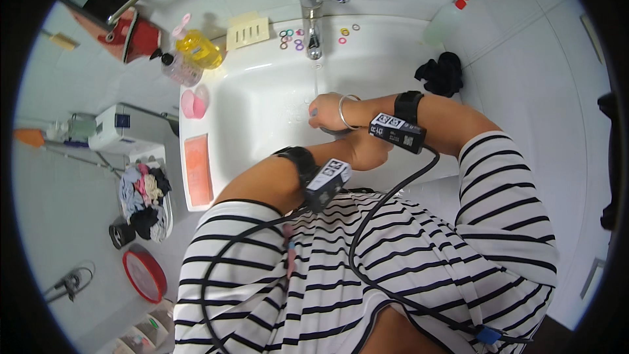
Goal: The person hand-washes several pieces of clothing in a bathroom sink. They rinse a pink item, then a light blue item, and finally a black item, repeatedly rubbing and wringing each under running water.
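Note:
Over the front of a white washbasin [255, 103], my two forearms cross at the wrists. My right hand [328, 110], with a silver bangle [342, 112] on its wrist, has curled fingers below the chrome faucet [312, 19]. A small greyish thing [336, 131] shows under that hand; I cannot tell what it is or whether it is held. My left hand [371, 150] is bent beneath the right wrist, its fingers mostly hidden. Thin water seems to run from the spout towards the right hand.
Pump bottles, one with yellow liquid [200, 50], a soap dish [248, 32], a pink cup [193, 104] and a pink tube [198, 169] line the left side. Hair ties [298, 44] lie by the faucet. A red-capped bottle [442, 22] and black cloth [442, 73] are at right. Cables hang from my forearms.

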A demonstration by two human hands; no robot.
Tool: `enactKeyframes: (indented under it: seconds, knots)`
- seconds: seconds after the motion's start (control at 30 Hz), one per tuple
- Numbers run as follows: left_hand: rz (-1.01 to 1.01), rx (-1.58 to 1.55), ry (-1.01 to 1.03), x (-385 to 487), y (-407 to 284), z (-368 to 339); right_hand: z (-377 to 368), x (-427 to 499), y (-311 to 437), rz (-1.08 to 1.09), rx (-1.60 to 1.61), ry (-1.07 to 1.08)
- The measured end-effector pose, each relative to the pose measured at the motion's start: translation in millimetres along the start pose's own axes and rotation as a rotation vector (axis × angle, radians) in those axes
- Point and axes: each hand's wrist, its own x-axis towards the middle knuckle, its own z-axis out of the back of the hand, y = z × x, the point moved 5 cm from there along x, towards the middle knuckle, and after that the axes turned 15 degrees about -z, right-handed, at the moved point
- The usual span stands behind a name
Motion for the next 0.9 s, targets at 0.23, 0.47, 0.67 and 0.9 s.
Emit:
enactKeyframes:
  seconds: [0.23, 0.47, 0.67, 0.9]
  knots:
    - [-0.343, 0.588, 0.182, -34, -26, 1, -13, 15, -17, 0.171, 0.476, 0.162]
    - [0.493, -0.048, -1.621, -199, -32, 143, 19, -6, 55, 0.018, 1.348, 0.737]
    - [0.606, -0.885, -1.838, -345, -78, 94, 7, -74, 205, 0.367, 0.829, 0.662]
    - [1.381, -0.781, -2.046, -572, -113, -183, -132, -89, 375, 0.549, 0.354, 0.637]
